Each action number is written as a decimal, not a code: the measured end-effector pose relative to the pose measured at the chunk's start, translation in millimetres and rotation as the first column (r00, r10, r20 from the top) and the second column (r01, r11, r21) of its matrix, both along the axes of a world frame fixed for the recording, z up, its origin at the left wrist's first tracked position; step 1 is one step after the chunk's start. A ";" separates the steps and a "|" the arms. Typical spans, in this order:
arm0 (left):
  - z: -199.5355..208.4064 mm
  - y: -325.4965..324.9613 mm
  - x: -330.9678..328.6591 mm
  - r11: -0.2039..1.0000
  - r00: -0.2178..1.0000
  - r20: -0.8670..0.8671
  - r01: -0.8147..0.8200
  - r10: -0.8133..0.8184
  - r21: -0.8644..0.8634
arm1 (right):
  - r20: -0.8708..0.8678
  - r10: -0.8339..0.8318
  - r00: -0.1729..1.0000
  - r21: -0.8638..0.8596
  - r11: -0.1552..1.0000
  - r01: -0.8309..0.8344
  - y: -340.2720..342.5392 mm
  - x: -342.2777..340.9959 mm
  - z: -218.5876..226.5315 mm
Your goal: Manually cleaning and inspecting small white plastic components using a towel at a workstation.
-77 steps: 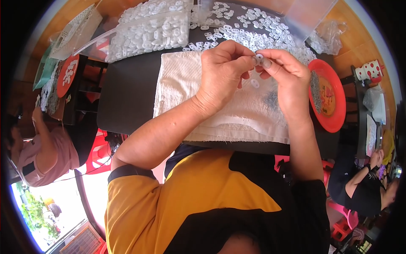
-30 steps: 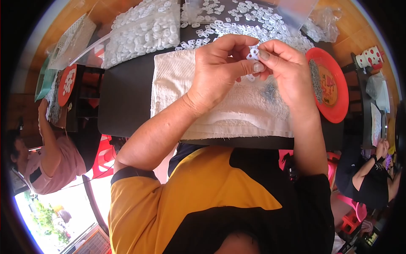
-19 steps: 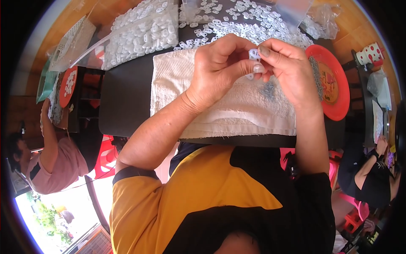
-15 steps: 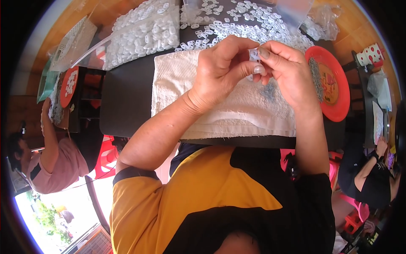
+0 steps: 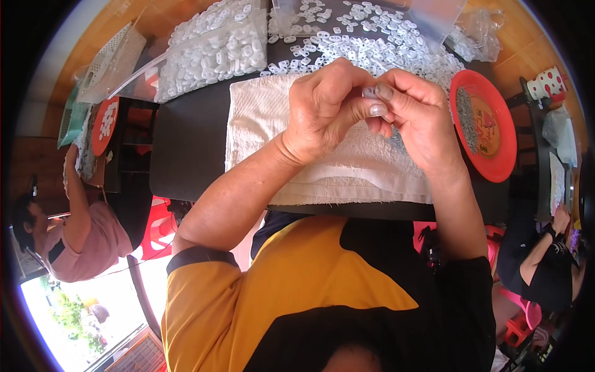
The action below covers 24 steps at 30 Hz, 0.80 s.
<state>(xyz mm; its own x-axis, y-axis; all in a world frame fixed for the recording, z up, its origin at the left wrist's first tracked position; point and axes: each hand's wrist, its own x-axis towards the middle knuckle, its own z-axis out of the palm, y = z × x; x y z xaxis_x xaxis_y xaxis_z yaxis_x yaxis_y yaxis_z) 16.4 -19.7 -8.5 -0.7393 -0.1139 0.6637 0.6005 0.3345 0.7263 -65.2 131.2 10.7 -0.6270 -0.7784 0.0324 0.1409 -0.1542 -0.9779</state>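
The left hand and right hand meet with fingers drawn in to a narrow pinch around a small white piece, mostly hidden by the fingertips; probably both grip it because it is so tiny. Beneath them, a pale towel covers part of the dark bench, perhaps to stop small bits rolling. Loose white pieces lie just beyond the hands, and a red plate bearing grey bits sits right of the right hand, both seemingly kept within reach.
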 end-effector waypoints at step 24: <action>-10.0 -3.7 -10.6 0.996 0.997 0.002 -0.082 0.082 0.046 | -0.272 -0.061 0.960 0.034 0.997 0.073 1.1 -12.6 3.1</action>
<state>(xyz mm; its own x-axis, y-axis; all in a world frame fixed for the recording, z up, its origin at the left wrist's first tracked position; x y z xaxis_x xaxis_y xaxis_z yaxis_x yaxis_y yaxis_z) 5.8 -23.4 -18.6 -0.7264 -0.2040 0.6563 0.5723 0.3491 0.7420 -77.8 132.3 13.7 -0.6502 -0.7392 0.1752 -0.1391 -0.1109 -0.9840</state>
